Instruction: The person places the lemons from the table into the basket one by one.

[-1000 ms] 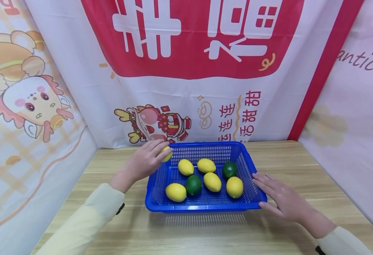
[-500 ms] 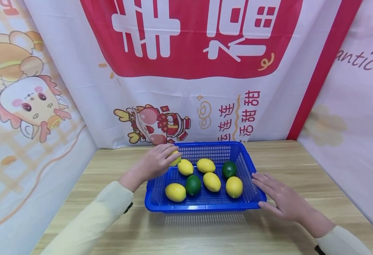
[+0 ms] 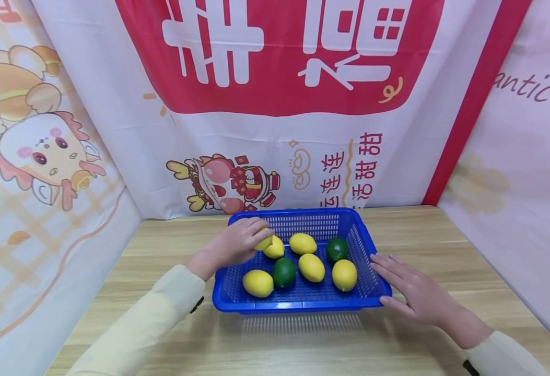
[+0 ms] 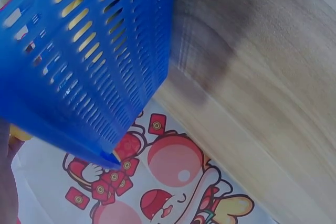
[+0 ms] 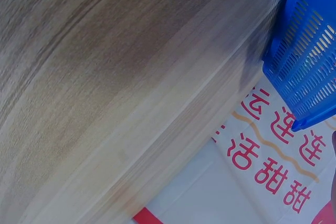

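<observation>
In the head view my left hand holds a yellow lemon over the left end of a blue perforated basket. The fingers cover part of that lemon, and it overlaps another lemon behind it. Several more lemons lie inside, among them a lemon at the near left, together with two dark green, lime-like fruits. On the basket's right rim, my right hand rests with straight fingers, thumb at the near corner. The left wrist view shows the basket wall close up.
The basket stands on a light wooden table. Behind the table hangs a white and red printed cloth. Printed cloths also stand at the left and the right.
My left hand has moved right and slightly down with the lemon, from the basket's far left corner to over its inside. The right hand has stayed on the rim.
</observation>
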`<state>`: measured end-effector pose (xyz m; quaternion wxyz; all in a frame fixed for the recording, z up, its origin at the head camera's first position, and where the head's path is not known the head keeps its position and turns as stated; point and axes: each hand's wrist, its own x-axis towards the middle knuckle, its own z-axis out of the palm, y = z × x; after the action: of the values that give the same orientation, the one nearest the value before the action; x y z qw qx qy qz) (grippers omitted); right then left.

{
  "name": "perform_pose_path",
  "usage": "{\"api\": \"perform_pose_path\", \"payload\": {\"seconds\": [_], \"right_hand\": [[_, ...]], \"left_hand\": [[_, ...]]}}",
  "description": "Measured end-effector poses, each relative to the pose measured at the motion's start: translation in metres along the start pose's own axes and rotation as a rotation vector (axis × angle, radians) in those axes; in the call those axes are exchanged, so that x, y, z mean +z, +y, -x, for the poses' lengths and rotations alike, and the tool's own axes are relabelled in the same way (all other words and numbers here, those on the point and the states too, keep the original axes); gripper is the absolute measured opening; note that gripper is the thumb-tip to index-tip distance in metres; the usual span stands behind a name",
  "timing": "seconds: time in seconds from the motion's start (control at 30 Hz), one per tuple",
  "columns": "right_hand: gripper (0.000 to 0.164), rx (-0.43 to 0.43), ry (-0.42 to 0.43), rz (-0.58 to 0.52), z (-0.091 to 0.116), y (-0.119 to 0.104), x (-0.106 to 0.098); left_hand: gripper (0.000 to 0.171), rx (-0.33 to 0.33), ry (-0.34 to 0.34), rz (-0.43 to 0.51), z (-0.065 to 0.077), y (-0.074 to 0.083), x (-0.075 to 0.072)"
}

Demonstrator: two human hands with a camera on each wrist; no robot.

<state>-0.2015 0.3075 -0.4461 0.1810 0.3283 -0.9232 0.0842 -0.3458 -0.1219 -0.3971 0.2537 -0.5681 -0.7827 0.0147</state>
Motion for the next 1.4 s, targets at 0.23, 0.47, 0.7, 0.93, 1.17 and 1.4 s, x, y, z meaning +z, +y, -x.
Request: {"api": "perform_pose_path", "payload": {"seconds": [0.23, 0.47, 0.7, 0.93, 1.17, 1.4], "right_hand": [[0.067, 0.007, 0.0, -0.002, -0.001, 0.0, 0.0], [0.066, 0.009, -0.002, -0.002, -0.001, -0.001, -0.001], [0.066, 0.016, -0.007, -0.001, -0.001, -0.001, -0.001], [0.066, 0.016, -0.002, -0.005, -0.002, -0.002, -0.001], [0.066, 0.011, 0.002, -0.006, -0.001, -0.002, -0.001], [0.066, 0.009, 0.007, 0.003, -0.001, -0.001, 0.0]], "left_hand": [[0.048, -0.014, -0.042, 0.03, -0.003, 0.001, 0.007], [0.049, -0.034, -0.09, 0.065, -0.003, 0.002, 0.011], [0.049, -0.052, -0.13, 0.114, -0.004, 0.002, 0.016], [0.05, -0.065, -0.167, 0.146, -0.003, 0.003, 0.016], [0.055, -0.084, -0.212, 0.151, -0.002, 0.004, 0.013], [0.056, -0.105, -0.236, 0.15, -0.001, 0.005, 0.01]]}}
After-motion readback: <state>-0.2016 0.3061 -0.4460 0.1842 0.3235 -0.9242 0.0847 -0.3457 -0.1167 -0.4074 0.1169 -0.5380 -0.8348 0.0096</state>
